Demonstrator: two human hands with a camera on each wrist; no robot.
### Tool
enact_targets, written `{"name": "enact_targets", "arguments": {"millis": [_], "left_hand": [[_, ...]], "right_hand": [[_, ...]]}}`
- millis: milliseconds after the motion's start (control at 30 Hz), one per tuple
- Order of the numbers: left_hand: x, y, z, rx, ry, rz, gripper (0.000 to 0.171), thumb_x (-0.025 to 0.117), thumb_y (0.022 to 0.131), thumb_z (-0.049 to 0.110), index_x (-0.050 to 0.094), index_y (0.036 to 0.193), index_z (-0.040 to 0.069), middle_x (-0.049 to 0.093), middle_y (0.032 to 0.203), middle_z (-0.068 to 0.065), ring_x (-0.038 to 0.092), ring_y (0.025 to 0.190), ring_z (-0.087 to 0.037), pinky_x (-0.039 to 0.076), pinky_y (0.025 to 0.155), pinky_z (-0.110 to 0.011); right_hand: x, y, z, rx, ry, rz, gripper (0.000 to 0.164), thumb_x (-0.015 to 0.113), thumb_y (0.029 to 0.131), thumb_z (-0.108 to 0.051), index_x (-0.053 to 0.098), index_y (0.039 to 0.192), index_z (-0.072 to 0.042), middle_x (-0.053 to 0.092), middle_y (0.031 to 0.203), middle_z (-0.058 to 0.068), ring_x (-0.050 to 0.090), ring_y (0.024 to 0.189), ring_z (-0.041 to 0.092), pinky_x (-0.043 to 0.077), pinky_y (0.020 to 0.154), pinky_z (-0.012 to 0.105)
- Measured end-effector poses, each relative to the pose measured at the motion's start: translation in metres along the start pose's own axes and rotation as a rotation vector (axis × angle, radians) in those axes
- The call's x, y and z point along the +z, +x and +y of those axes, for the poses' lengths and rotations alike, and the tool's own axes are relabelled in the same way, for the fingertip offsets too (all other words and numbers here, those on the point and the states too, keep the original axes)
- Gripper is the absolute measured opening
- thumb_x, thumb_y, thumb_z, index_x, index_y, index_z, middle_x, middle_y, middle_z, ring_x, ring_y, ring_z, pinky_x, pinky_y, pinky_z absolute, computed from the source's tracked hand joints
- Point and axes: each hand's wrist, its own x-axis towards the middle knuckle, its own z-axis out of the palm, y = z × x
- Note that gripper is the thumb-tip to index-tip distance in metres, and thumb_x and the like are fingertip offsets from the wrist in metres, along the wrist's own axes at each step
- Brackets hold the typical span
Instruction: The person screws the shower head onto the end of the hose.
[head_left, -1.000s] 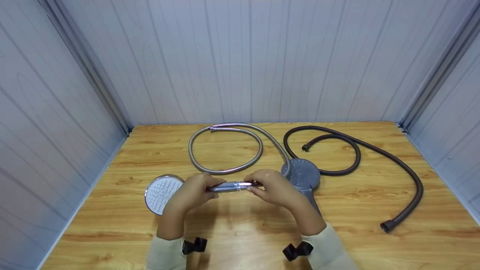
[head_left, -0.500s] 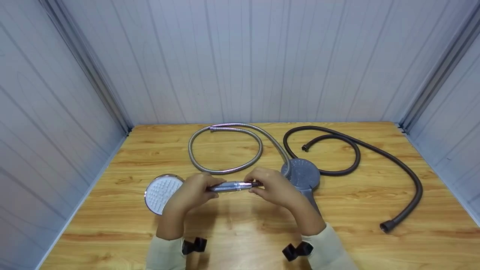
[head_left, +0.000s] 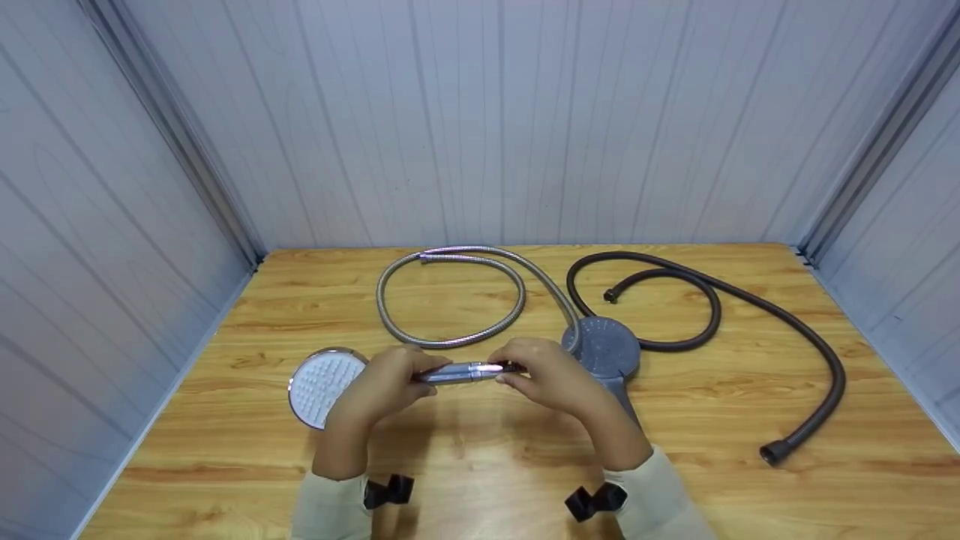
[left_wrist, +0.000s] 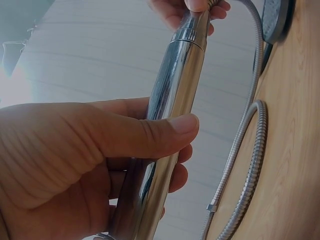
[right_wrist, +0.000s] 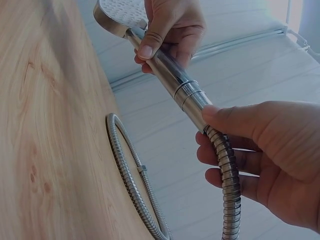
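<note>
My left hand (head_left: 382, 386) grips the chrome handle of a shower head (head_left: 328, 388), thumb on one side and fingers curled round the other. The white nozzle face lies to the left of that hand. At the handle's other end, my right hand (head_left: 544, 375) pinches the conical end nut (right_wrist: 200, 114) of a silver metal shower hose (right_wrist: 227, 175). Nut and handle sit end to end in one line. From the right hand the hose runs back to a loop on the table. Both hands are held above the tabletop, close to each other.
A grey shower head (head_left: 604, 349) lies on the wooden table (head_left: 247, 465) behind the right forearm, with the silver hose passing over its edge. To its right curves a dark hose (head_left: 780, 307). Pale panel walls (head_left: 480, 127) enclose the table's back and sides.
The right hand's thumb and fingers shift slightly at the nut, moving a little off it and back again. The left hand and the shower head hold almost still.
</note>
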Motion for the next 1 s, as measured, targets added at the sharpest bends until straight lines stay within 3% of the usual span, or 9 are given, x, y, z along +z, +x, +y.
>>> {"name": "enact_targets", "arguments": {"millis": [167,367,567,1000], "left_hand": [[-0.0001,0.0,0.0006,-0.007,-0.006,0.003,0.035,0.077,0.079,-0.003,0.074,0.113,0.008,0.069,0.095,-0.001,0.058,0.083,-0.014,0.052,0.074,-0.034],[0.0002,-0.0005,0.001,0.031,0.007,0.034,0.036,0.077,0.077,-0.005,0.073,0.112,0.004,0.07,0.095,-0.004,0.059,0.086,-0.015,0.053,0.074,-0.035],[-0.001,-0.0002,0.0016,0.035,0.007,0.019,0.034,0.077,0.078,-0.004,0.074,0.11,0.007,0.07,0.092,-0.002,0.059,0.082,-0.014,0.053,0.072,-0.034],[-0.0031,-0.0011,-0.0008,0.009,-0.076,0.029,0.035,0.079,0.078,-0.001,0.074,0.111,0.007,0.072,0.097,-0.002,0.06,0.08,-0.012,0.053,0.071,-0.033]], "right_hand": [[-0.0001,0.0004,-0.0001,0.005,0.001,-0.003,0.018,0.068,0.092,-0.011,0.071,0.108,-0.004,0.07,0.096,0.004,0.063,0.084,0.015,0.052,0.073,0.031],[-0.0002,0.0006,-0.0005,0.002,0.013,-0.009,0.018,0.066,0.094,-0.012,0.071,0.109,-0.003,0.07,0.095,0.004,0.06,0.081,0.014,0.05,0.07,0.03],[-0.001,0.0008,-0.0005,0.007,0.002,-0.017,0.019,0.065,0.094,-0.012,0.071,0.11,-0.003,0.07,0.097,0.004,0.06,0.081,0.014,0.05,0.07,0.03],[-0.002,0.0003,0.0015,0.021,0.031,-0.012,0.019,0.063,0.095,-0.012,0.071,0.11,-0.002,0.069,0.093,0.004,0.06,0.079,0.013,0.051,0.068,0.028]]}}
